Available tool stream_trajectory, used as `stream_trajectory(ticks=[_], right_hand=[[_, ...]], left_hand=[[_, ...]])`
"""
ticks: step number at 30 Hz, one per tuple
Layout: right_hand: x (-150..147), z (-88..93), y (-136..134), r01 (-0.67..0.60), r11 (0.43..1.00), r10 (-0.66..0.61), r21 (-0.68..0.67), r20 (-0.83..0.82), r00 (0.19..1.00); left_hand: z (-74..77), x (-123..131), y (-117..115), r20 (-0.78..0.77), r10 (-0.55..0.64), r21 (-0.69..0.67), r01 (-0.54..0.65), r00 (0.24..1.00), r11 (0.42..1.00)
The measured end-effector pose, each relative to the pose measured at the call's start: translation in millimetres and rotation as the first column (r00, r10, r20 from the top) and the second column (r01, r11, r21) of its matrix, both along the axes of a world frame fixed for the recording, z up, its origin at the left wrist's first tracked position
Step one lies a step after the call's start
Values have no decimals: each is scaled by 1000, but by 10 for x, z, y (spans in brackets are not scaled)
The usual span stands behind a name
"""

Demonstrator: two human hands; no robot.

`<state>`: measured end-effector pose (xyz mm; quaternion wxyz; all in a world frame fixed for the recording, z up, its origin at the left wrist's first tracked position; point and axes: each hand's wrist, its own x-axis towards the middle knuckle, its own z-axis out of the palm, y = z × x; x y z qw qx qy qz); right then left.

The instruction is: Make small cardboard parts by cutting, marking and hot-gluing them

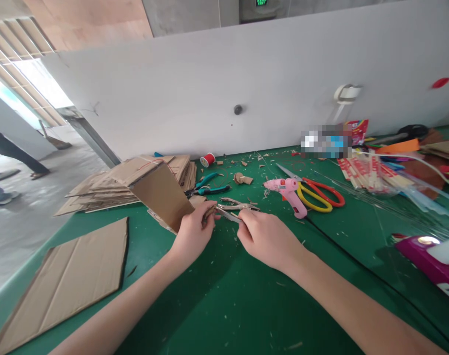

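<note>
Over the green table, my left hand (196, 224) is closed, its fingers pinching a small brown piece (208, 212) that looks like cardboard. My right hand (264, 236) is closed round a slim metal blade-like tool (229, 215), whose tip reaches the small piece at my left fingertips. Its handle is hidden in my fist. Just behind my hands lies a silvery plier-like tool (241, 204). A bent cardboard panel (161, 195) stands at an angle, close to my left hand. Teal-handled pliers (213, 189) rest beyond my left fingers.
Stacked cardboard (98, 185) and a flat cardboard sheet (72, 276) occupy the left. A pink glue gun (289, 192), its black cord (353, 261) and large scissors (316, 192) lie right. Behind are a red thread spool (207, 159) and a white partition (180, 98). A purple device (427, 261) stands far right.
</note>
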<state>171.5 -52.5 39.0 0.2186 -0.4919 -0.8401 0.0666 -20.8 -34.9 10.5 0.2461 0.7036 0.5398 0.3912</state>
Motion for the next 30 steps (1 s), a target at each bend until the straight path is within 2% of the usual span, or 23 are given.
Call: stream_trajectory(ticks=[2,4,5,6,8,9,10,11,12,13,15,16,17,19,23,26,30], right_hand=[[1,10,15,-19,988,-13,-154,-202,979],[5,19,54,-85,918,-92,-388,-417,904],[8,23,79,-144,843,-168,-519,-507,845],[10,26,105,-219,741,-261,-635,-572,778],[9,30,150,-370,525,-440,-766,-617,653],[6,28,164,-420,450,-499,-788,-612,614],[3,25,171,-439,419,-523,-795,-606,599],[-2,18,170,-420,438,-512,-795,-604,610],[-7,9,161,-368,502,-464,-782,-603,648],[-11,-1,147,-296,601,-387,-742,-595,704],[-19,-26,109,-153,815,-199,-558,-519,831],[-23,-38,88,-106,891,-121,-441,-457,881],[-27,-50,69,-79,938,-64,-337,-393,917],[-39,-73,40,-46,979,-12,-201,-278,961],[-65,-111,8,15,999,-16,-43,-41,999],[-77,-116,-23,16,995,-30,97,149,988],[-89,-65,-88,-55,971,-25,233,324,946]], left_hand=[[2,-9,-5,-67,2,44,1,998,999],[9,-14,-7,-123,10,90,1,992,996],[11,-16,-7,-148,13,111,3,989,994],[10,-18,-7,-170,15,134,8,985,991],[2,-24,-6,-203,17,185,21,979,983],[-4,-28,-4,-214,18,209,28,977,977],[-11,-34,-1,-225,20,232,34,974,972],[-18,-39,3,-238,23,252,39,971,967],[-22,-45,8,-252,25,264,44,967,963],[-25,-49,13,-268,26,271,49,963,961],[-25,-56,23,-294,26,271,58,956,961],[-25,-59,26,-302,25,265,58,953,963],[-24,-60,28,-308,24,257,58,951,965],[-27,-62,29,-323,22,245,62,946,968],[-32,-63,28,-350,11,229,74,937,971],[-18,-59,29,-366,11,212,72,930,975],[14,-46,22,-396,-1,175,77,918,981]])
